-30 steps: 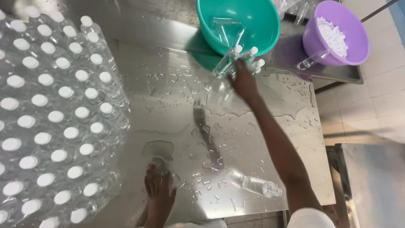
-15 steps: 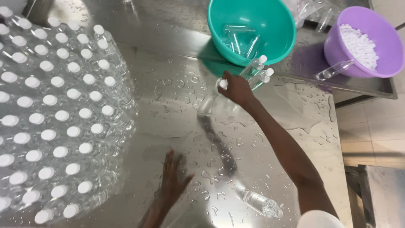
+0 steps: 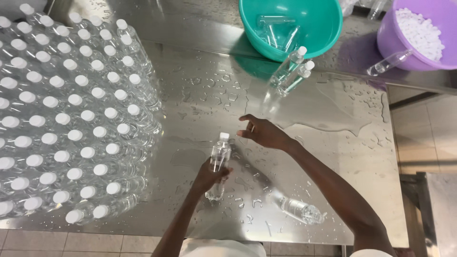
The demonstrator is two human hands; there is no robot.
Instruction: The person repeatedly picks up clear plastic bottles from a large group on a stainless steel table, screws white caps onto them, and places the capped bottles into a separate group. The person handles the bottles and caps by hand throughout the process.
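Gripped upright in the left hand (image 3: 209, 175) now, near the wet steel tabletop's front edge, is a clear white-capped plastic bottle (image 3: 219, 159); the right hand (image 3: 264, 133), drawn back from the green bowl (image 3: 290, 24), hovers spread beside its cap.

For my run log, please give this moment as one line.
left hand: holds capped clear bottle upright | right hand: open above wet steel table

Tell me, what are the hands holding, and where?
The left hand grips a clear capped bottle around its middle. The right hand holds nothing.
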